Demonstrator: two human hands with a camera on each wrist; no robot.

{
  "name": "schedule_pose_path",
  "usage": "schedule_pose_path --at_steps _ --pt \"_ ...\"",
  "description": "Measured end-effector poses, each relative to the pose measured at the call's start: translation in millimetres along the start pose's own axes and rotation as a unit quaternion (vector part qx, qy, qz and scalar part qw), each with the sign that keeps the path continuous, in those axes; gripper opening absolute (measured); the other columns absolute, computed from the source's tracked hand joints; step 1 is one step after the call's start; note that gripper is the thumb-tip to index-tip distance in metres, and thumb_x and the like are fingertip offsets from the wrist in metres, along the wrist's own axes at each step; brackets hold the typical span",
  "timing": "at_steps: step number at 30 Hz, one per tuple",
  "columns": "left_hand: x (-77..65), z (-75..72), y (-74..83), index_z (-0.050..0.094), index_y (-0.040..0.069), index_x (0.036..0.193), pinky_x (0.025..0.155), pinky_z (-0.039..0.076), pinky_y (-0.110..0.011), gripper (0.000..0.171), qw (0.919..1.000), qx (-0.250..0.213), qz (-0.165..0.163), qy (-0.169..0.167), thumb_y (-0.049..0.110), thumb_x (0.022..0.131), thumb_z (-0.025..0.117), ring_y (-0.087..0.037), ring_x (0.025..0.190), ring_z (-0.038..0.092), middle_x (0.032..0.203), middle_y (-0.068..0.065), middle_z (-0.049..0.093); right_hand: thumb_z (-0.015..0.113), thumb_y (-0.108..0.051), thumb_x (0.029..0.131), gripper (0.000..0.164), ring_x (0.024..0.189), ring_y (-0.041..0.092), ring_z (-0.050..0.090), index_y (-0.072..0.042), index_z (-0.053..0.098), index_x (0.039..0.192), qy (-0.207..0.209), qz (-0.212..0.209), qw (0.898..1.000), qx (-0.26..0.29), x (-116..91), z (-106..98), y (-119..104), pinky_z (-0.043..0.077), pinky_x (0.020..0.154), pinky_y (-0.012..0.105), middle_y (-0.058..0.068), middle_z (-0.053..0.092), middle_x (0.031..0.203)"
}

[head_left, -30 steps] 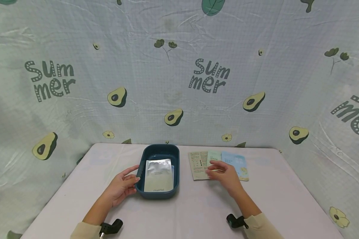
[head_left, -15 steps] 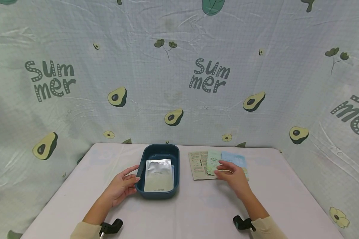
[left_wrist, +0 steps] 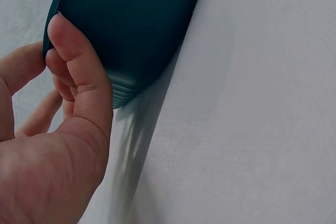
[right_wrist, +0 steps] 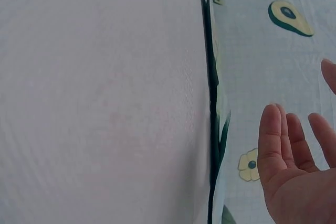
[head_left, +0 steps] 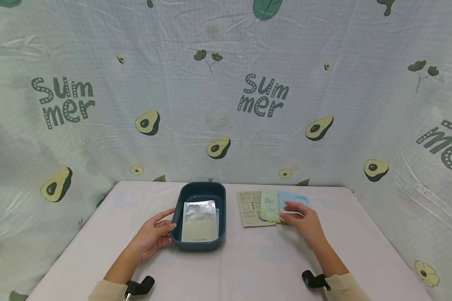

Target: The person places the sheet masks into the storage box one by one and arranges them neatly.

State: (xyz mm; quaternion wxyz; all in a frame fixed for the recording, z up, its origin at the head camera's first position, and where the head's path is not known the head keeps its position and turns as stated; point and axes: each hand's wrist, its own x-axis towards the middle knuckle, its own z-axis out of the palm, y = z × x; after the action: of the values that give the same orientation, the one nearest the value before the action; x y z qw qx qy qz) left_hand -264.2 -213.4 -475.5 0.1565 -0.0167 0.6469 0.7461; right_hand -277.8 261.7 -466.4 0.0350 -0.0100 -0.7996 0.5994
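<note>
A dark blue rectangular tray (head_left: 199, 247) stands left of centre on the table. My left hand (head_left: 154, 235) holds its left side, thumb and fingers at the rim in the left wrist view. Inside lies a silver and cream packet (head_left: 200, 223) marked PMPM, with a light blue edge showing from beneath. To the right, a beige printed packet (head_left: 249, 209), a pale green packet (head_left: 270, 205) and a light blue packet (head_left: 291, 197) lie overlapping. My right hand (head_left: 304, 222) hovers over the light blue one, partly hiding it, its fingers loosely extended and holding nothing.
A white cloth covers the table (head_left: 245, 267). Behind it and at both sides hangs a pale curtain (head_left: 226, 100) printed with avocados and the word summer. Each wrist wears a black camera mount (head_left: 140, 286).
My right hand has moved right, from over the beige and green packets to over the light blue one, uncovering the green packet. The left hand and tray have stayed still.
</note>
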Motion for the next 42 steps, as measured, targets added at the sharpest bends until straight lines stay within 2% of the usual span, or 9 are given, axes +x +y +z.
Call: schedule_pose_path --at_steps 13,20,24,29,42 --pt "-0.4 1.1 1.5 0.026 0.012 0.162 0.068 0.058 -0.021 0.073 1.0000 -0.001 -0.003 0.001 0.008 0.100 0.064 -0.009 0.072 0.063 0.102 0.001 0.064 0.082 -0.037 0.088 0.067 0.101 -0.005 0.064 -0.006 0.058 0.142 0.029 -0.005 0.999 -0.038 5.0 -18.2 0.5 0.054 0.084 0.013 0.019 0.060 0.141" --pt "-0.7 0.9 1.2 0.027 0.012 0.162 0.068 0.059 -0.021 0.073 1.0000 -0.002 -0.003 0.002 0.008 0.100 0.065 -0.009 0.072 0.063 0.102 0.001 0.064 0.081 -0.039 0.088 0.068 0.101 -0.008 0.061 -0.006 0.057 0.143 0.029 -0.004 0.999 -0.045 9.8 -23.9 1.0 0.053 0.083 0.013 0.018 0.059 0.144" --pt "-0.2 0.1 0.7 0.026 0.011 0.162 0.068 0.059 -0.022 0.073 1.0000 -0.001 0.000 -0.002 0.009 0.100 0.065 -0.010 0.072 0.063 0.103 0.000 0.064 0.081 -0.042 0.087 0.068 0.108 0.003 0.062 -0.006 0.059 0.141 0.034 0.001 0.998 -0.058 15.0 -26.7 3.5 0.052 0.083 0.011 0.016 0.061 0.142" --pt "-0.4 -0.2 0.5 0.026 0.011 0.162 0.068 0.058 -0.022 0.073 1.0000 0.000 -0.001 -0.002 0.010 0.100 0.065 -0.010 0.072 0.063 0.102 0.001 0.064 0.079 -0.044 0.088 0.069 0.124 0.025 0.058 -0.007 0.058 0.142 0.043 0.011 0.997 -0.068 20.3 -29.1 3.1 0.049 0.083 0.008 0.015 0.060 0.143" --pt "-0.6 0.1 0.4 0.026 0.011 0.162 0.068 0.059 -0.022 0.073 1.0000 -0.007 0.000 -0.002 0.008 0.100 0.064 -0.010 0.072 0.063 0.100 0.003 0.063 0.077 -0.046 0.090 0.072 0.132 0.031 0.054 -0.007 0.054 0.146 0.048 0.020 0.995 -0.080 34.0 -38.6 7.5 0.046 0.081 0.004 0.016 0.054 0.150"
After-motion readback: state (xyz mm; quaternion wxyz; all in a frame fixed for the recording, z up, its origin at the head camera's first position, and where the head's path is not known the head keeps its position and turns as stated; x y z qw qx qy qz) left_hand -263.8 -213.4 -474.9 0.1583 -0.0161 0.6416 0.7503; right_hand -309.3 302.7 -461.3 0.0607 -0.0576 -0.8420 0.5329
